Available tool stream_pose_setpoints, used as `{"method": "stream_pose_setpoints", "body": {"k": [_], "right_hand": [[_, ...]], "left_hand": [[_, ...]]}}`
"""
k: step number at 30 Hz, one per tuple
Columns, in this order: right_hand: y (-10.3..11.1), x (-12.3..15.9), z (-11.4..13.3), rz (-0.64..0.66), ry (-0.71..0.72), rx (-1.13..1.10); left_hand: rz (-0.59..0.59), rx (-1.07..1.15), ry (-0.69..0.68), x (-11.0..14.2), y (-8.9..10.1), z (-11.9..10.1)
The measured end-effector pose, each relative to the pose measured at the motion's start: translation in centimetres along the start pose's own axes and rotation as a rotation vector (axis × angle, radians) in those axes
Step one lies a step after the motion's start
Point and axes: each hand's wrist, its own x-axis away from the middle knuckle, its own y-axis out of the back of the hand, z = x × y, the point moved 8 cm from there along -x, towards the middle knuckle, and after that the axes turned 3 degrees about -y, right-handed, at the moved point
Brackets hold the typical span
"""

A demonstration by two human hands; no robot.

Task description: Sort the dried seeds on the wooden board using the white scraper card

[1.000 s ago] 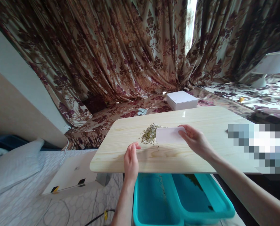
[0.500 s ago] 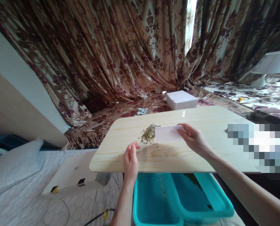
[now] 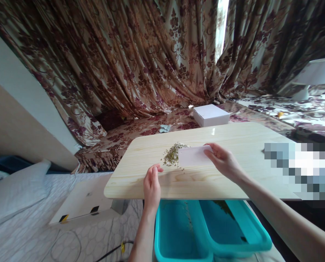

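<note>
My right hand [image 3: 222,159] grips the right end of a thin white card [image 3: 192,156], thumb on its near face. The card's left edge covers the right side of a small loose heap of greenish-yellow and dark bits [image 3: 171,154], perhaps seeds or dried herb; their exact kind is too small to tell. A few stray bits lie in front of the heap. Just left of and nearer than the heap, my left hand [image 3: 152,182] hovers at the table's front part. It holds nothing I can see, fingers loosely bent and pointing right.
Beneath the front edge of the pale wooden table [image 3: 135,183] stand two turquoise tubs [image 3: 183,251], with some bits in them. A white box [image 3: 211,114] sits behind the table. At the left, a white panel [image 3: 80,198] lies on the bed, with a black cable [image 3: 113,251] nearby.
The white card and my right hand have shifted very slightly left over the heap. My left hand stays nearly where it was.
</note>
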Motion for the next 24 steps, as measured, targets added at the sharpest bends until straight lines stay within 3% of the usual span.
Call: {"method": "stream_pose_setpoints", "body": {"k": [12, 18, 24], "right_hand": [[0.03, 0.0, 0.16, 0.042, 0.069, -0.054], [-0.55, -0.21, -0.59, 0.067, 0.037, -0.098], [0.27, 0.08, -0.72, 0.052, -0.004, -0.114]], "left_hand": [[-0.001, 0.01, -0.026, -0.05, -0.06, -0.25], [-0.003, 0.016, -0.01, -0.02, -0.05, -0.05], [0.0, 0.02, -0.011, -0.03, -0.07, -0.15]]}}
